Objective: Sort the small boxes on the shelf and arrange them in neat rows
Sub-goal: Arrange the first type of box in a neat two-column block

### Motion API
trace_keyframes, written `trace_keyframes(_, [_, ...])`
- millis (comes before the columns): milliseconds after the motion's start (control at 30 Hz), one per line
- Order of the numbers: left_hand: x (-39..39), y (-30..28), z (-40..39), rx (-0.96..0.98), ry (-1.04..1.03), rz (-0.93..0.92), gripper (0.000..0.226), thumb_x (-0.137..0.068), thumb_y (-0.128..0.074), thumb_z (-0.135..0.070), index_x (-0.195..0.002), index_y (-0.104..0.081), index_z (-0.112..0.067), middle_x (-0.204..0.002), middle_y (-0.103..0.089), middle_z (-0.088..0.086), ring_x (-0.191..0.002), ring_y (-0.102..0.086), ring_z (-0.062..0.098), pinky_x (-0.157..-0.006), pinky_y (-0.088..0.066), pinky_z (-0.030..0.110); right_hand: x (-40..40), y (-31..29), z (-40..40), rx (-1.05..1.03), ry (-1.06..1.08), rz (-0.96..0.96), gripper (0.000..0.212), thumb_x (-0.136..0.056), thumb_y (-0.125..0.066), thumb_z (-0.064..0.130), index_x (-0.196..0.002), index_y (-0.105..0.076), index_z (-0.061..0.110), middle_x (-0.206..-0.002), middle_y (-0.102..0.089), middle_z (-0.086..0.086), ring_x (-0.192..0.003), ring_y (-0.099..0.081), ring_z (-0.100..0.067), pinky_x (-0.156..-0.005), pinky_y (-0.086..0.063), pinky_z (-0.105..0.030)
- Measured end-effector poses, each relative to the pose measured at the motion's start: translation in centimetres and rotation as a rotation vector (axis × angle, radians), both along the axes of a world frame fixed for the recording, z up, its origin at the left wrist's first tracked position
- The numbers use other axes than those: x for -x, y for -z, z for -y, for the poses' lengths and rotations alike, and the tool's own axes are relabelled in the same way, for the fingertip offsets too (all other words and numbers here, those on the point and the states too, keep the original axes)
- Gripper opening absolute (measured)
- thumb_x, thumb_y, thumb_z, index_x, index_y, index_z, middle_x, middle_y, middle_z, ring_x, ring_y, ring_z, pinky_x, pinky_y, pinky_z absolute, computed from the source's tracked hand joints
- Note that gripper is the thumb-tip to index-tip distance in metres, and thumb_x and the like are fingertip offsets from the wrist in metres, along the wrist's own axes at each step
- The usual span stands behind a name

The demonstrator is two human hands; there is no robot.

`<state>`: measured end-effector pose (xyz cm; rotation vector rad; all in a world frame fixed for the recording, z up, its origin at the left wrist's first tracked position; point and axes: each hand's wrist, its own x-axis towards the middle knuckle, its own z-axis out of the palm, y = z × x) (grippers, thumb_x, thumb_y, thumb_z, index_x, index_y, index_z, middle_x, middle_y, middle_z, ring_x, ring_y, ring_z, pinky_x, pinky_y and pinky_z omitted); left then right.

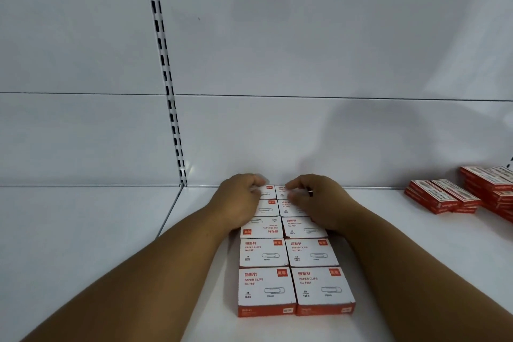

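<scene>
Nearest the camera lay two paper-clip boxes side by side, heading two touching columns that ran back across the white shelf toward the back panel. At the far end of the left column the left hand rested with fingers curled onto the rearmost boxes, though I could not tell if it gripped one. Beside it the right hand curled likewise over the right column's rear boxes. Well apart at the far right sat a heap of red boxes.
</scene>
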<state>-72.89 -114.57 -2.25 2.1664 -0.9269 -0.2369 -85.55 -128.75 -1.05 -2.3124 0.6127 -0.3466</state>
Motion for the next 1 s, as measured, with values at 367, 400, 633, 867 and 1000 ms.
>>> trace_keyframes(367, [-0.1, 0.7, 0.4, 0.003, -0.015, 0.152, 0.030, -0.100, -0.045, -0.020, -0.123, -0.063, -0.023, -0.124, -0.062, -0.005, -0.107, -0.059, 0.016, -0.090, -0.050, 0.030, -1.0, 1.1, -0.2, 0.071, 0.059, 0.040, 0.009, -0.092, -0.060, 0.035, -0.100, -0.063, 0.034, -0.091, -0.059, 0.020, -0.077, -0.059, 0.000, -0.058, -0.040, -0.012])
trace_keyframes(400, [-0.1, 0.7, 0.4, -0.003, -0.011, 0.148, 0.030, -0.100, -0.044, -0.020, -0.123, -0.063, -0.024, -0.125, -0.061, -0.004, -0.109, -0.058, 0.016, -0.094, -0.049, 0.032, -0.9, 1.2, -0.2, 0.077, 0.058, 0.050, 0.011, -0.092, -0.060, 0.035, -0.102, -0.064, 0.034, -0.092, -0.059, 0.019, -0.079, -0.058, 0.000, -0.060, -0.039, -0.012])
trace_keyframes(633, [0.3, 0.2, 0.0, 0.013, 0.001, 0.076, 0.035, -0.101, -0.039, -0.022, -0.130, -0.059, -0.025, -0.135, -0.056, -0.002, -0.117, -0.055, 0.017, -0.100, -0.046, 0.034, -0.2, 0.6, -0.1, -0.038, 0.116, 0.127, 0.018, -0.097, -0.050, 0.032, -0.104, -0.067, 0.029, -0.097, -0.066, 0.012, -0.084, -0.061, -0.006, -0.070, -0.050, -0.024])
trace_keyframes(867, [0.3, -1.9, -3.0, -0.319, -0.202, 0.406, 0.032, -0.096, -0.035, -0.040, -0.086, -0.056, -0.019, -0.094, -0.065, 0.002, -0.081, -0.058, 0.021, -0.061, -0.039, 0.030, 2.4, -0.1, 0.7, 0.411, 0.177, -0.270, 0.038, -0.095, -0.040, 0.057, -0.086, -0.053, 0.023, -0.078, -0.056, 0.008, -0.071, -0.053, -0.009, -0.061, -0.041, -0.028])
trace_keyframes(1000, [1.4, -1.5, -3.6, -0.512, -0.052, 0.321, 0.050, -0.100, -0.027, -0.050, -0.109, -0.065, -0.017, -0.113, -0.067, 0.004, -0.102, -0.060, 0.023, -0.087, -0.046, 0.033, 3.0, 0.2, 0.1, 0.451, 0.104, -0.415, 0.046, -0.099, -0.028, 0.057, -0.088, -0.055, 0.021, -0.083, -0.056, 0.005, -0.083, -0.055, -0.015, -0.075, -0.043, -0.032])
